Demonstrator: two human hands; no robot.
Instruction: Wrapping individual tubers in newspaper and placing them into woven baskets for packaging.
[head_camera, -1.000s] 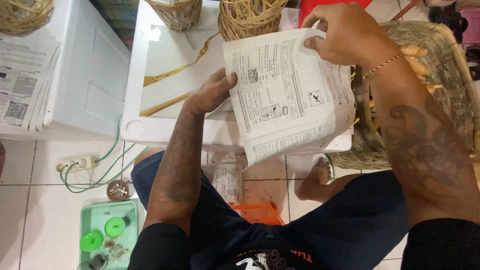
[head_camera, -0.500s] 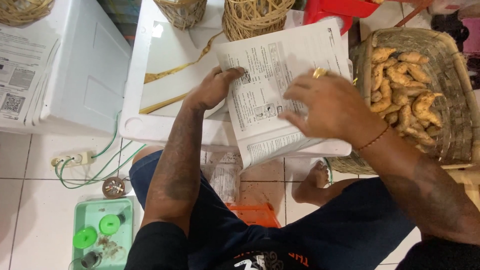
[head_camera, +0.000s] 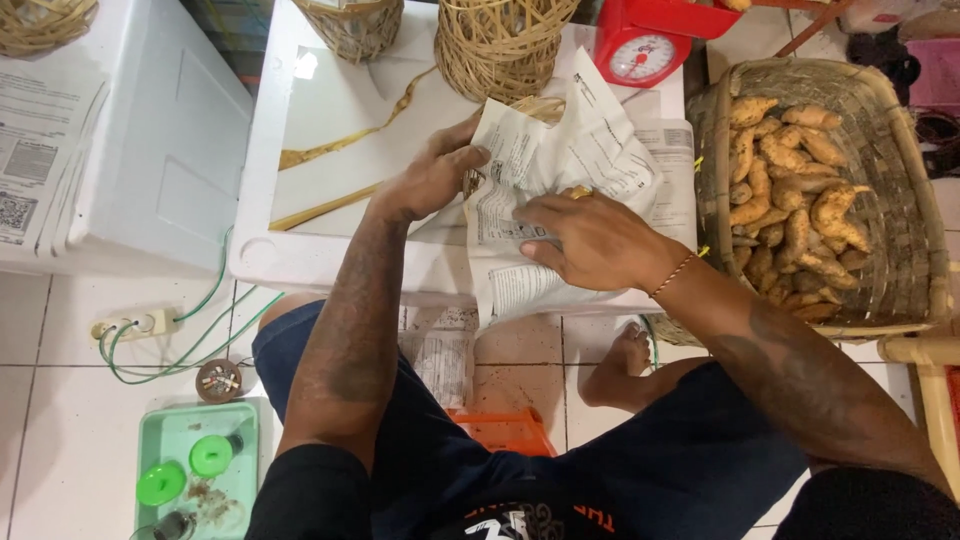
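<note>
At the centre of the frame, a crumpled printed paper (head_camera: 560, 190) is held on the white counter (head_camera: 330, 130) by both hands. The left hand (head_camera: 432, 178) is laid at the paper's left edge, its fingers curled and gripping the fold. The right hand (head_camera: 590, 238) is pressed flat on the sheet, fingers extended and gathered around the paper; the forearm is angled down to the lower right. The paper's lower edge overhangs the counter's near rim. Bare counter is seen to the left. A woven basket (head_camera: 500, 45) stands just above, a red scale (head_camera: 645, 45) beside it, and a basket of sweet potatoes (head_camera: 905, 150) at the right.
</note>
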